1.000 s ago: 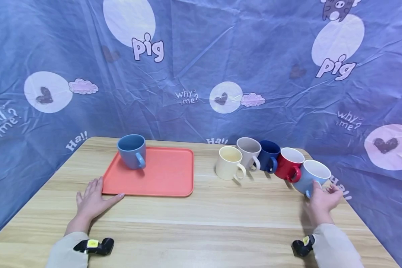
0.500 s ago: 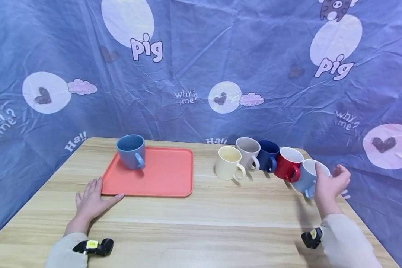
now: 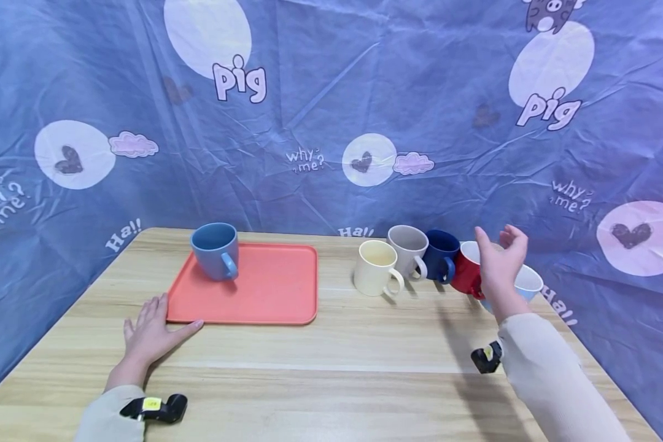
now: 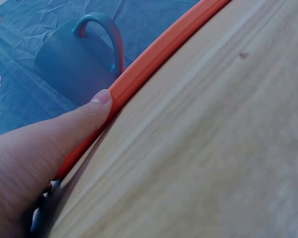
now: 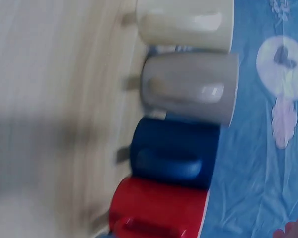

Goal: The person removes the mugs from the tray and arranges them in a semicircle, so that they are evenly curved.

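Observation:
My left hand (image 3: 150, 334) lies at the near left corner of a coral-red tray (image 3: 279, 291), fingers spread. Its thumb touches the tray's rim (image 4: 161, 52) in the left wrist view. Standing on the tray at the back left is a blue mug (image 3: 212, 255), handle towards me. Over at the right, my right hand (image 3: 500, 267) hovers with thumb and fingers apart and nothing between them. It partly covers a red mug (image 3: 464, 273) and a light blue mug (image 3: 529, 283) in the head view.
Left of the red mug, a navy mug (image 3: 441, 253), a grey mug (image 3: 406, 252) and a cream mug (image 3: 371, 279) continue the row. A blue printed cloth (image 3: 331, 110) hangs behind the wooden table (image 3: 331, 393).
My right hand has let go of the light blue mug, risen, and moved left over the mugs. The left hand, the tray and the mugs stay in place.

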`<state>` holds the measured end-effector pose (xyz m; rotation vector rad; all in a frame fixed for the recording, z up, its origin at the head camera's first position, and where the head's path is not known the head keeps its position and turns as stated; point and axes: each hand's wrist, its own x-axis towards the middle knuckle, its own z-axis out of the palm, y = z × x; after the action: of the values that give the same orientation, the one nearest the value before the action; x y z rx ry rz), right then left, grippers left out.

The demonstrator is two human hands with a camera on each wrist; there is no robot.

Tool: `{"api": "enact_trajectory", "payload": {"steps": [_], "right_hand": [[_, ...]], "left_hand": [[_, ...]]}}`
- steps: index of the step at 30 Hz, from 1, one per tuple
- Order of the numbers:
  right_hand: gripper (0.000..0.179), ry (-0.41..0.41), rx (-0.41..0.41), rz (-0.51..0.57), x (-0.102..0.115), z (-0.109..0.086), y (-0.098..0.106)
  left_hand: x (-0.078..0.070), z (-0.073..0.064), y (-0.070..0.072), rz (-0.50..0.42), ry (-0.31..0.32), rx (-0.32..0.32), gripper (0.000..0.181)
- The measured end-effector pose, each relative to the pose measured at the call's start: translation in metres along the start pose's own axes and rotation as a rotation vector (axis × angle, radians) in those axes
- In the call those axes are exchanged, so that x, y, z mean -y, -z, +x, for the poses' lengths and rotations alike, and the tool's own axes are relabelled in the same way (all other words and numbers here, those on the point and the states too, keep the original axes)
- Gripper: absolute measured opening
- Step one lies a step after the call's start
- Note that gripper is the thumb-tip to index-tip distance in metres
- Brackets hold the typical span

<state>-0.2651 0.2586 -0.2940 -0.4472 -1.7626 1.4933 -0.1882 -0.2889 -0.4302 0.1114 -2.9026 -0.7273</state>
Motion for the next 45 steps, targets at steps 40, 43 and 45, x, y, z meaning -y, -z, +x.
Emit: {"api": "enact_trajectory", "payload": {"steps": [40, 43, 45], "right_hand": [[0.051, 0.138, 0.454, 0.071, 0.036, -0.126, -0.159], [0.053, 0.123, 0.49, 0.061, 0.035, -0.134, -0.166], [0.054, 0.108, 0.511, 0.043, 0.035, -0.14, -0.169]], "left_hand": [[0.003, 0.001, -0.003, 0.0, 0.003, 0.001, 0.108], [0.003, 0.0, -0.002, -0.001, 0.002, -0.001, 0.108], [0.003, 0.0, -0.003, -0.001, 0.003, 0.0, 0.108]]}}
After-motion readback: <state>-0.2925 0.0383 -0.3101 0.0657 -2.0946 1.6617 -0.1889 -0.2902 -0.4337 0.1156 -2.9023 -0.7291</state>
